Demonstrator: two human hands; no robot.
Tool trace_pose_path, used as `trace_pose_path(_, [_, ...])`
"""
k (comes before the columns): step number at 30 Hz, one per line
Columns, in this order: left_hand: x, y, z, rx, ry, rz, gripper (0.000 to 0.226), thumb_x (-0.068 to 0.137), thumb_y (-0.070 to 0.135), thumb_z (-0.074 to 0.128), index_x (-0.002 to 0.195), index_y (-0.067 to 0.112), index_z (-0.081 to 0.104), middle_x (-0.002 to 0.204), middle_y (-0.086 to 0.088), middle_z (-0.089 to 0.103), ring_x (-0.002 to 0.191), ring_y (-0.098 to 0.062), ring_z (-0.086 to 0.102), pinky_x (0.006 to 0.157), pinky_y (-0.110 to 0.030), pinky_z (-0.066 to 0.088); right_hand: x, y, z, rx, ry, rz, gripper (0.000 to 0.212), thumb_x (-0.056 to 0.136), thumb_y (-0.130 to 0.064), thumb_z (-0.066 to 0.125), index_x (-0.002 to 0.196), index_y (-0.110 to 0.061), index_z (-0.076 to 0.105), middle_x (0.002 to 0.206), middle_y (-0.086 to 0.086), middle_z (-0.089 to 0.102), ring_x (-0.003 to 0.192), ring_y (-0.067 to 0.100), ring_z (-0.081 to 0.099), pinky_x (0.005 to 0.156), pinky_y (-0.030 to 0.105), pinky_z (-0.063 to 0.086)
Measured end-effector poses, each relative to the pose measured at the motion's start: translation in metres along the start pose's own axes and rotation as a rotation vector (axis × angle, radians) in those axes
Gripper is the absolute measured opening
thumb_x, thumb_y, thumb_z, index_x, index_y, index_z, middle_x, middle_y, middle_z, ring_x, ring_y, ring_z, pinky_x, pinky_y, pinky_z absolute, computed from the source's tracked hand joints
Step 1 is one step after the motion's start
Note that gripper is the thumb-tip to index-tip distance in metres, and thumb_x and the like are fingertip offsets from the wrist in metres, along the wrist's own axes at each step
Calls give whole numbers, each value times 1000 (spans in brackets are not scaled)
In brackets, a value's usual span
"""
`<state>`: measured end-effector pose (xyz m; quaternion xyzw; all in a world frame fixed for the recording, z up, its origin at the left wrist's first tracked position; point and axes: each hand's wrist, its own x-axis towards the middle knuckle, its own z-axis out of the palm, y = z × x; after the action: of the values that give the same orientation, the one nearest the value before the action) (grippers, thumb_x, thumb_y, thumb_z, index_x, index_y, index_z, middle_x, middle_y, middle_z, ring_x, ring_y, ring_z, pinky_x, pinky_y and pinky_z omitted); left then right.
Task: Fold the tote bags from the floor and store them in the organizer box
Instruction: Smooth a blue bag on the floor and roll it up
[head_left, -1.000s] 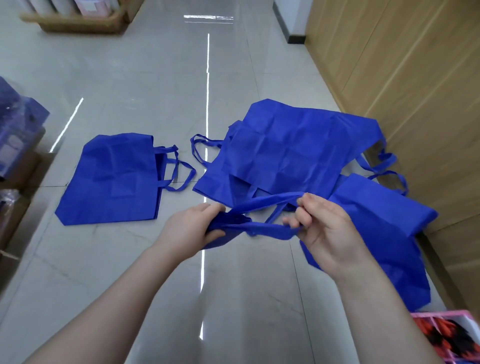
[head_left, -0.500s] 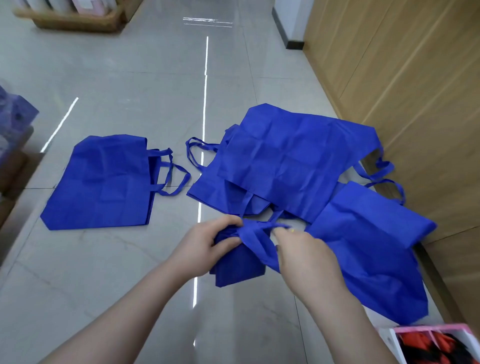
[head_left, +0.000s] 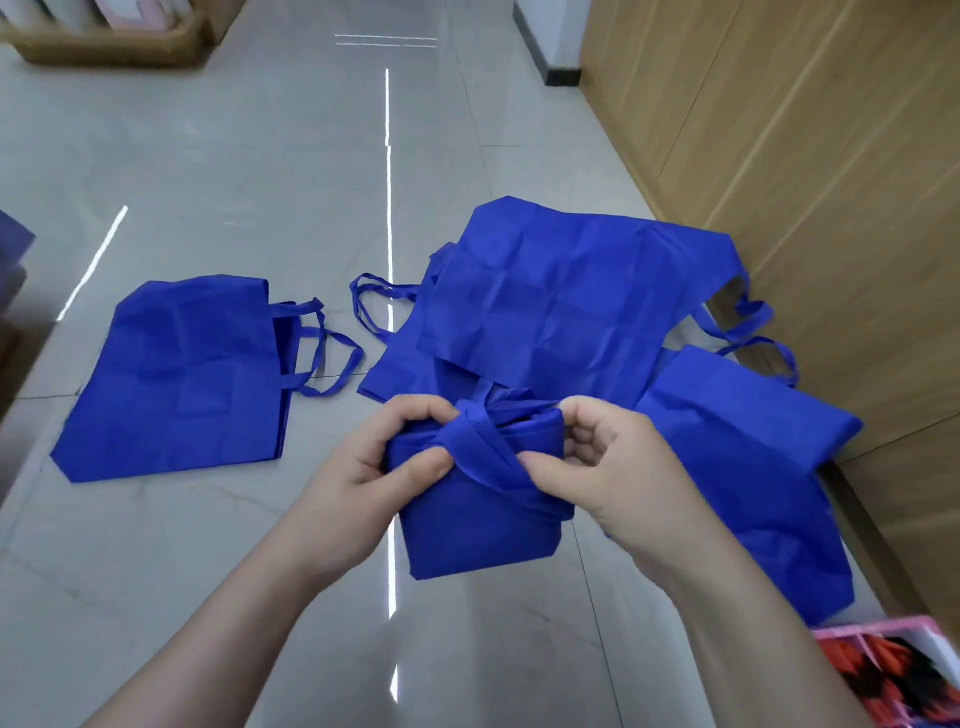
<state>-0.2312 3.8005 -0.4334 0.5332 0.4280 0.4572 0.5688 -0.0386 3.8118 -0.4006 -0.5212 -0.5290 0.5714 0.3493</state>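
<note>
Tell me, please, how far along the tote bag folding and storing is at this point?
Early on. Done: nothing clearly; the pink organizer box is mostly out of frame. In hand: the left hand and right hand grip one folded tote bag, wrapping its strap around it. Left: the flat bag on the left and the overlapping pile by the wooden wall lie unfolded.

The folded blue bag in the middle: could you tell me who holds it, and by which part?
Both hands hold the folded bag at its top end: the left hand grips the left corner, the right hand pinches the strap wrapped across it.
</note>
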Motion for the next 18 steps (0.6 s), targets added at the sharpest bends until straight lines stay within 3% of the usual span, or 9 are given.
trace_pose_path(3, [0, -1, -2, 102, -21, -15, 32, 74, 33, 59, 104, 25, 54, 100, 18, 63, 96, 2, 57, 79, -11, 43, -4, 2, 6, -414, 132, -165, 13, 73, -14, 69, 76, -17, 56, 60, -13, 56, 54, 3, 46, 53, 14, 37])
trace_pose_path(6, [0, -3, 2, 516, -12, 115, 40, 69, 51, 57, 104, 44, 40, 112, 23, 55, 110, 6, 50, 83, -8, 40, -10, 3, 8, -867, 117, -321, 17, 74, -23, 63, 80, -20, 47, 72, -10, 49, 69, 12, 45, 55, 23, 36])
trace_pose_path(9, [2, -10, 14, 840, -136, 326, 30, 77, 46, 51, 105, 40, 39, 105, 17, 49, 88, -2, 50, 79, -13, 39, -11, 8, 8, -1042, 46, -374, 23, 75, -24, 60, 78, -23, 37, 70, -13, 37, 70, 12, 37, 51, 17, 26])
trace_pose_path(12, [4, -18, 17, 818, -186, 349, 32, 80, 43, 52, 109, 34, 41, 106, 16, 50, 89, -5, 51, 80, -18, 40, -13, 8, 1, -1028, 57, -457, 19, 66, -25, 58, 71, -25, 39, 66, -15, 37, 62, 7, 35, 47, 14, 24])
trace_pose_path(15, [4, -20, 17, 653, -210, 211, 33, 80, 46, 53, 111, 42, 41, 109, 22, 50, 98, 0, 52, 84, -11, 40, -17, 3, -3, -740, -5, -423, 13, 67, -23, 62, 71, -26, 51, 65, -16, 47, 66, 6, 46, 55, 16, 34])
trace_pose_path(18, [1, -25, 21, 564, -235, 177, 36, 80, 45, 56, 112, 53, 39, 111, 23, 51, 104, -5, 54, 88, -21, 45, -17, -1, -7, -564, -50, -385, 13, 65, -23, 67, 70, -29, 57, 68, -10, 55, 64, 12, 51, 56, 16, 39])
